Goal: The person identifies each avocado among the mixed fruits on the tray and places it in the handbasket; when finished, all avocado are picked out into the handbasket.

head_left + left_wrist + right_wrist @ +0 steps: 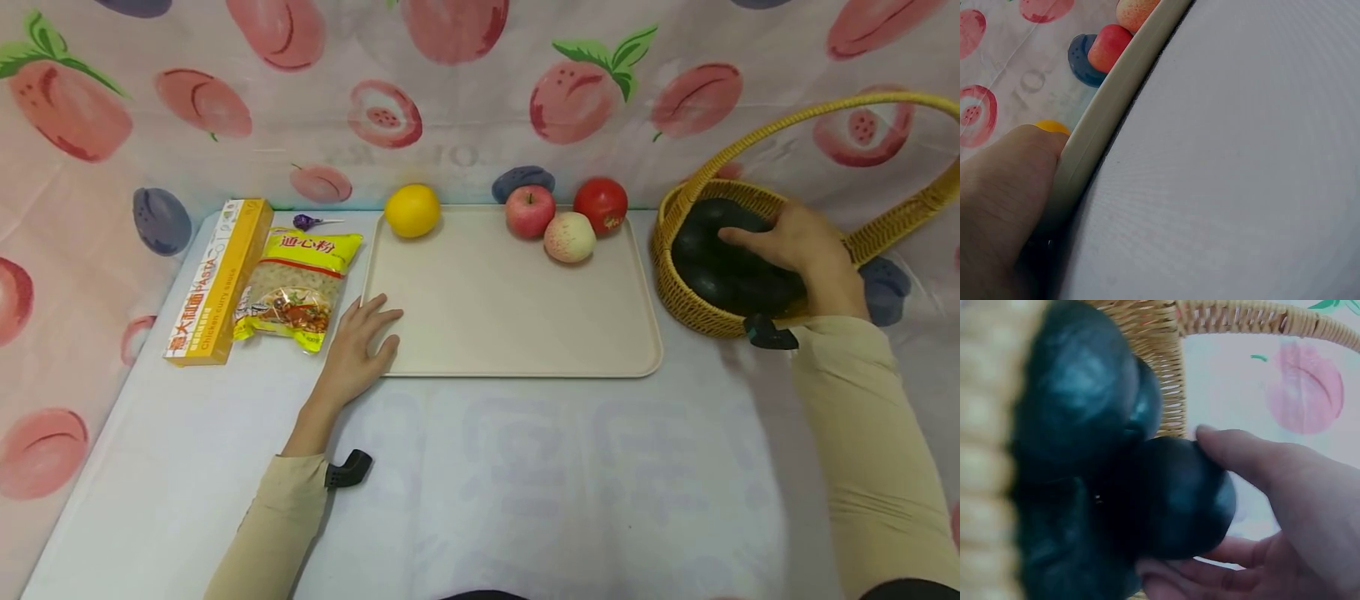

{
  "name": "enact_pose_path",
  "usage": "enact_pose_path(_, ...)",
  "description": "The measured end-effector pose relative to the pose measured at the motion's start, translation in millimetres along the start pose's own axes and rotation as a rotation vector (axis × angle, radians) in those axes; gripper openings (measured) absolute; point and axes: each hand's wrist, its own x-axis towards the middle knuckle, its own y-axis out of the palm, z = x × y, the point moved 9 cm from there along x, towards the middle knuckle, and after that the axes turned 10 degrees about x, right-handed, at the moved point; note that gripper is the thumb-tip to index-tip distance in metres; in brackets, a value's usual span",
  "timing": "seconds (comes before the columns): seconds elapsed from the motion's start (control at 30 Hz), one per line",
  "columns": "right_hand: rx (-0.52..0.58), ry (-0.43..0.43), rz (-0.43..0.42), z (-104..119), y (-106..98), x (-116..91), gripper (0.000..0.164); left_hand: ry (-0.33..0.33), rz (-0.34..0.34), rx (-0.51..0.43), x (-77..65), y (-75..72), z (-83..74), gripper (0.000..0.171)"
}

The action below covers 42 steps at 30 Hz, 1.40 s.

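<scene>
My right hand (pixel 810 250) reaches into a wicker basket (pixel 686 304) at the right. In the right wrist view its thumb and fingers curl round a smooth, rounded, blackish-green fruit or vegetable (pixel 1188 500), whose exact kind I cannot tell. Other dark rounded pieces (pixel 1079 394) lie beside it in the basket. My left hand (pixel 356 346) rests at the left edge of a cream tray (pixel 510 325), fingers spread. The left wrist view has the left thumb (pixel 1016 181) against the tray's rim.
On the tray's far side are a lemon (pixel 412 211), a pink apple (pixel 530 212), a pale speckled peach (pixel 570 237) and a red pomegranate (pixel 601 205). A pasta box (pixel 219 283), macaroni bag (pixel 296 287) and purple lollipop (pixel 305 222) lie left. The basket's handle (pixel 720 158) arches high.
</scene>
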Motion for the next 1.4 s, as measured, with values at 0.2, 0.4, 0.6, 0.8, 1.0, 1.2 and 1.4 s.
enact_pose_path(0.2,0.094,0.051,-0.012,-10,10,0,0.092,0.002,-0.002,0.009,-0.3,-1.1,2.4,0.037)
enact_pose_path(0.4,0.108,0.070,0.049,-14,20,-10,0.106,-0.002,-0.004,0.016,-1.2,-1.0,5.8,0.038)
enact_pose_path(0.6,0.090,0.057,0.070,-12,24,-14,0.106,0.007,-0.013,0.007,-1.6,0.0,6.6,0.037)
enact_pose_path(0.8,0.128,0.034,0.061,-15,25,-15,0.107,0.018,-0.023,0.008,0.1,-1.3,5.7,0.037)
enact_pose_path(1.0,0.182,-0.039,0.005,-10,27,-24,0.090,0.010,-0.023,0.004,-2.9,-0.8,7.5,0.037)
enact_pose_path(1.2,0.249,-0.119,-0.119,-1,27,-38,0.075,-0.018,0.004,-0.002,-4.3,0.3,9.0,0.038)
enact_pose_path(1.4,0.309,-0.179,-0.255,8,26,-62,0.065,-0.031,0.007,-0.034,-4.4,2.9,6.7,0.038)
